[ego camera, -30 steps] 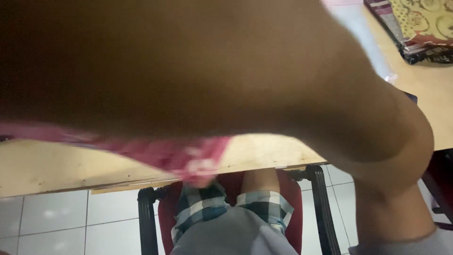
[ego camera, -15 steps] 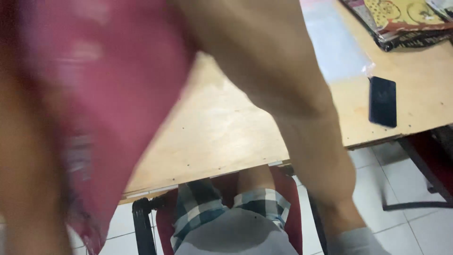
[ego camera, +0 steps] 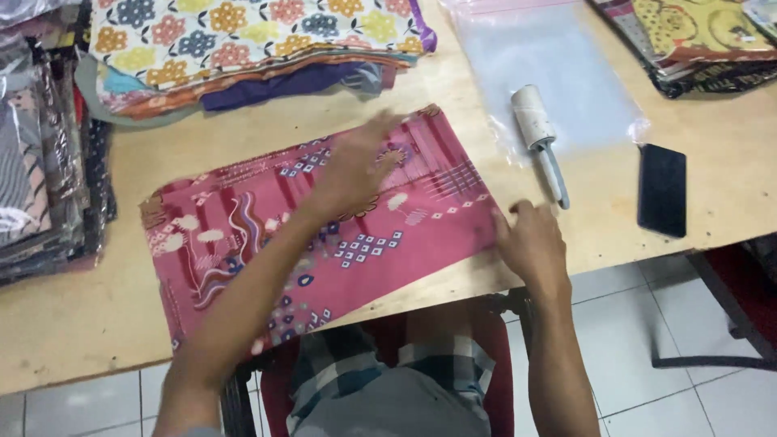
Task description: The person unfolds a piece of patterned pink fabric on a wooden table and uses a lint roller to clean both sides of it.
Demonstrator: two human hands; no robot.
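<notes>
Lying flat on the wooden table (ego camera: 73, 340), the pink patterned cloth (ego camera: 243, 235) is already folded into a long strip, its near edge at the table's front. The left hand (ego camera: 356, 166) rests on top with fingers spread wide — somewhat blurred. The right hand (ego camera: 530, 239) presses the cloth's right end, fingers bent, gripping nothing that I can see. Bagging looks not yet done — the clear plastic bag (ego camera: 566, 65) lies empty, with a lint roller (ego camera: 538, 133) on it.

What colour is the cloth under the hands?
Pink-red cloth with white and dark blue shapes, seen in the head view.
</notes>
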